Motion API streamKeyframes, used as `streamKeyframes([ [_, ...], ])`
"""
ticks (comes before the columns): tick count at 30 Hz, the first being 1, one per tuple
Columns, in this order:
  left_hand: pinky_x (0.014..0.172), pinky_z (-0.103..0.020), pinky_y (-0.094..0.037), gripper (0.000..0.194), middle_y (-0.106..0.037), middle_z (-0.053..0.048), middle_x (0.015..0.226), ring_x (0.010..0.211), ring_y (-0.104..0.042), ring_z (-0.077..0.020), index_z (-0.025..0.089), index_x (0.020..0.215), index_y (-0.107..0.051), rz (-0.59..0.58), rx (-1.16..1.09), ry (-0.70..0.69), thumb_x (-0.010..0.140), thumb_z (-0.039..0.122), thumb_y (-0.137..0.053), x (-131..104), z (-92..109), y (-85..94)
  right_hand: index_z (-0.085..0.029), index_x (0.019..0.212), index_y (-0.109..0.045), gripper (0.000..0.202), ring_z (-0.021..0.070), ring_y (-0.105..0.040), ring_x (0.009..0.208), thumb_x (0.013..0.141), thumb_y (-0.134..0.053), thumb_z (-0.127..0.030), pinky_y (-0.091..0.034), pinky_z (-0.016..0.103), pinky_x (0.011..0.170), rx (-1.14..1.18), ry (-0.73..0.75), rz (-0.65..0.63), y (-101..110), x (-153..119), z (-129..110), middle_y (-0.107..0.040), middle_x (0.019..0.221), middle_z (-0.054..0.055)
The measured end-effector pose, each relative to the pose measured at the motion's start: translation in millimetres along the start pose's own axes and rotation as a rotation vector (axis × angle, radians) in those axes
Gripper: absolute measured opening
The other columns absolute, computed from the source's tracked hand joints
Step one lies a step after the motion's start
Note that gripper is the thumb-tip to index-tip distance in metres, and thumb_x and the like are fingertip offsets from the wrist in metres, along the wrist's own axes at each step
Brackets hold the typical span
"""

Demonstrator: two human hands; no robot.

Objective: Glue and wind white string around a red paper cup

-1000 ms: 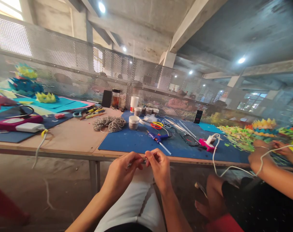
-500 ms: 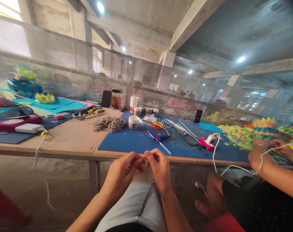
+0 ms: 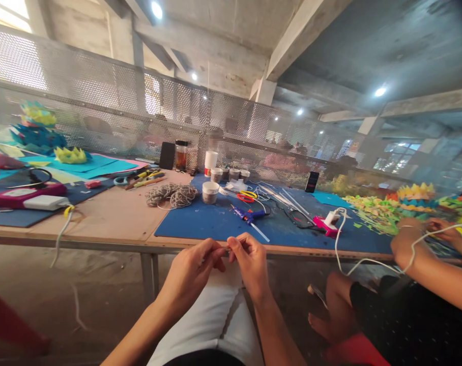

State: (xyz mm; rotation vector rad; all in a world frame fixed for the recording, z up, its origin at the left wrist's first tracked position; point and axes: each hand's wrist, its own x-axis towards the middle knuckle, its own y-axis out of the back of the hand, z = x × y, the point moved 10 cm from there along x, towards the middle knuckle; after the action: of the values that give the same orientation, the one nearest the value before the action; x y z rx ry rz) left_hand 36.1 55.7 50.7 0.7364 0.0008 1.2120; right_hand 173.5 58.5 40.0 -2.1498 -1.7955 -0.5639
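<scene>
Both hands meet in front of the table edge, over the lap. My left hand (image 3: 196,265) is closed, thumb and fingers pinched around something too small to make out. Beside it, my right hand (image 3: 251,262) is closed in a similar pinch, its fingertips almost touching the left ones. Beyond them on the blue mat (image 3: 200,226) lies a blue glue gun (image 3: 248,215) with a clear glue stick. A paper cup (image 3: 210,193) stands near a bundle of grey cord (image 3: 172,195). Red and yellow rings (image 3: 247,196) lie behind the glue gun.
Pliers and tools (image 3: 145,179), a lidded jar (image 3: 181,156) and more cups stand farther back. A pink power strip (image 3: 326,225) with a white cable sits right. Another person's arm (image 3: 433,269) reaches in there. Paper crowns (image 3: 70,155) stand left.
</scene>
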Motion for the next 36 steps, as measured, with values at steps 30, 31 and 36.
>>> streamKeyframes([
  [30,0.072,-0.024,-0.040,0.027,-0.077,0.005,0.080,0.076,-0.069,-0.0158,0.025,0.084,-0.062,-0.036,0.071,0.001,0.102,0.032,-0.044,2.7,-0.1,-2.0,-0.019,0.068,-0.058,0.036,0.0093,-0.049,0.050,0.091,-0.065,-0.045,-0.039,0.022,0.054,-0.039,-0.003,0.002,3.7,3.4,-1.4,-0.055,0.052,-0.005],
  [31,0.072,-0.024,-0.040,0.026,-0.077,0.005,0.080,0.076,-0.069,-0.0158,0.025,0.084,-0.062,-0.039,0.071,0.004,0.102,0.032,-0.043,3.0,-0.6,-2.4,-0.019,0.069,-0.058,0.035,0.0092,-0.049,0.049,0.091,-0.065,-0.045,-0.039,0.022,0.054,-0.036,-0.004,0.003,3.8,3.6,-1.0,-0.055,0.052,-0.005],
  [36,0.071,-0.023,-0.040,0.014,-0.077,0.006,0.083,0.079,-0.070,-0.0159,0.026,0.087,-0.062,-0.011,0.084,0.002,0.097,0.032,-0.054,6.0,-2.7,-2.4,-0.019,0.068,-0.058,0.036,0.0096,-0.050,0.049,0.091,-0.065,-0.046,-0.040,0.022,0.055,-0.026,-0.006,-0.002,3.5,3.9,-0.7,-0.054,0.051,-0.005],
])
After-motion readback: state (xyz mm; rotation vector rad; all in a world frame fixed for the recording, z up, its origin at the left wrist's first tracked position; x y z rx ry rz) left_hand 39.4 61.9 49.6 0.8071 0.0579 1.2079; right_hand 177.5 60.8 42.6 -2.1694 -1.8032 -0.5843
